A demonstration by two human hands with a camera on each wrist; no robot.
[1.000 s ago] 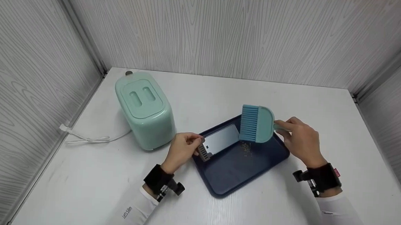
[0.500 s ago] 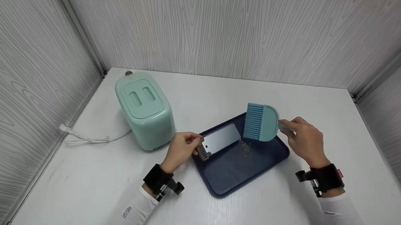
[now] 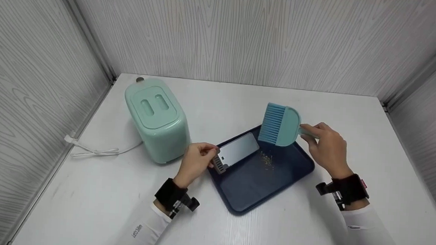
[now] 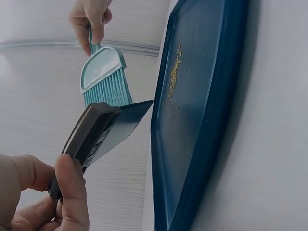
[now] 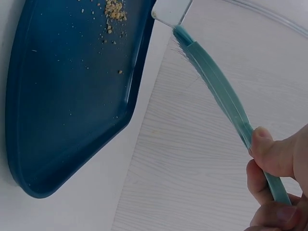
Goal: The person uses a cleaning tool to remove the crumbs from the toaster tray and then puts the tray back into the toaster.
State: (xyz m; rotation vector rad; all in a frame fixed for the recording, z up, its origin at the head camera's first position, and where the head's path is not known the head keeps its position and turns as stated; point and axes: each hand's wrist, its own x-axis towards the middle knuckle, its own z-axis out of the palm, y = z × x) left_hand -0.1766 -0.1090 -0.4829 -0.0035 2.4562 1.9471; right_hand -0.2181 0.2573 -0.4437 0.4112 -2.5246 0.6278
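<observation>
In the head view my left hand (image 3: 194, 162) pinches the grey slotted end of a flat, shiny metal crumb tray (image 3: 239, 148). It is held tilted above the dark blue tray (image 3: 244, 194). My right hand (image 3: 326, 146) grips the handle of a mint-green hand brush (image 3: 289, 127). The blue bristles (image 3: 272, 122) point left, over the tray's far edge and close to the metal plate's free end. Yellowish crumbs (image 4: 174, 72) lie on the blue tray in the left wrist view. Seen edge-on by the right wrist camera, the brush (image 5: 221, 86) meets the metal plate's corner.
A mint-green toaster (image 3: 157, 122) with a two-slot top stands left of the tray. Its white cord (image 3: 97, 152) lies bundled further left on the white table (image 3: 95, 202). Grey wood-grain panels (image 3: 246, 37) enclose the back and sides.
The brush first shifts slightly right, then moves back left and up, away from the crumbs, its bristles tilting. The metal crumb tray shifts slightly left. More of the crumbs shows now.
</observation>
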